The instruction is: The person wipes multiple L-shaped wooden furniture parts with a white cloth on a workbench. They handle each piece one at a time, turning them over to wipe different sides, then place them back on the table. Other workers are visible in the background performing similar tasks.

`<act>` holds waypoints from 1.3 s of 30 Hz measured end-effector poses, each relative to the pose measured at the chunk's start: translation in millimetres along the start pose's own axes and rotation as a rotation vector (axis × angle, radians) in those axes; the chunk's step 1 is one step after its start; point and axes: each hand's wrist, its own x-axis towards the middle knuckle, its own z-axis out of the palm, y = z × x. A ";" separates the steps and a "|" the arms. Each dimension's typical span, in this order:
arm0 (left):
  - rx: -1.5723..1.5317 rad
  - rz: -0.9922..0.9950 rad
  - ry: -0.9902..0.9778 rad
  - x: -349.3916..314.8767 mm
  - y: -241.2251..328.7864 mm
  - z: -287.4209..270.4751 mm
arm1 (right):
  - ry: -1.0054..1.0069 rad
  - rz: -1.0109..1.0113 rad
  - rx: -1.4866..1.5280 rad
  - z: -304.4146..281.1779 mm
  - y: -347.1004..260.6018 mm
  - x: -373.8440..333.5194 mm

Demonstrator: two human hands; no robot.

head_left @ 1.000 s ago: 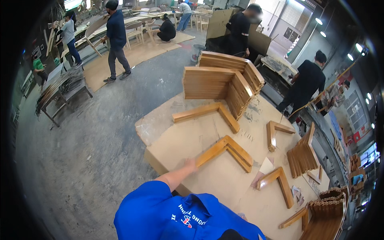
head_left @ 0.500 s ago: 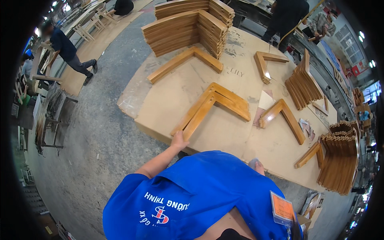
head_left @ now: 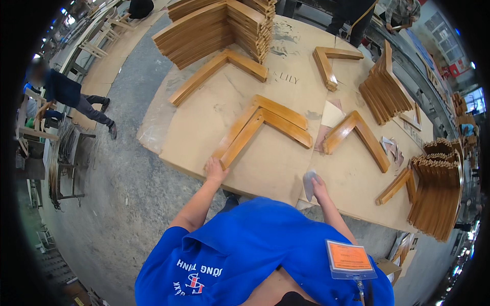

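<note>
Two L-shaped varnished wooden pieces lie nested on the table before me, an inner piece [head_left: 287, 130] and an outer piece [head_left: 236, 131]. My left hand [head_left: 216, 171] is closed around the near left end of the inner piece, its fingers close to the outer one's end too. Over the table's near edge, right of the pair, my right hand [head_left: 320, 189] grips a thin grey sheet that looks like sandpaper [head_left: 309, 184]. It is apart from the wood.
The board-covered table [head_left: 194, 137] also carries single L-shaped pieces [head_left: 357, 135] and tall stacks of them at the far left [head_left: 199, 38], far right [head_left: 385, 89] and near right [head_left: 436, 196]. Paper scraps [head_left: 392, 152] lie on the right. A co-worker [head_left: 76, 94] walks at left.
My right hand has come up from the near edge and further into view, with the grey sheet. My left hand stays on the wood. The whole view has shifted a little.
</note>
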 end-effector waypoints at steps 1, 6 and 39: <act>0.054 -0.030 -0.023 2.0 5.6 -1.2 | -0.013 -0.132 -0.050 6.5 -14.9 10.3; 0.218 0.055 0.034 30.6 49.8 -1.9 | 0.136 -0.721 -0.529 35.7 -98.6 87.1; 0.160 0.108 0.058 121.3 89.9 38.6 | 0.025 -0.997 -0.797 225.7 -170.5 283.7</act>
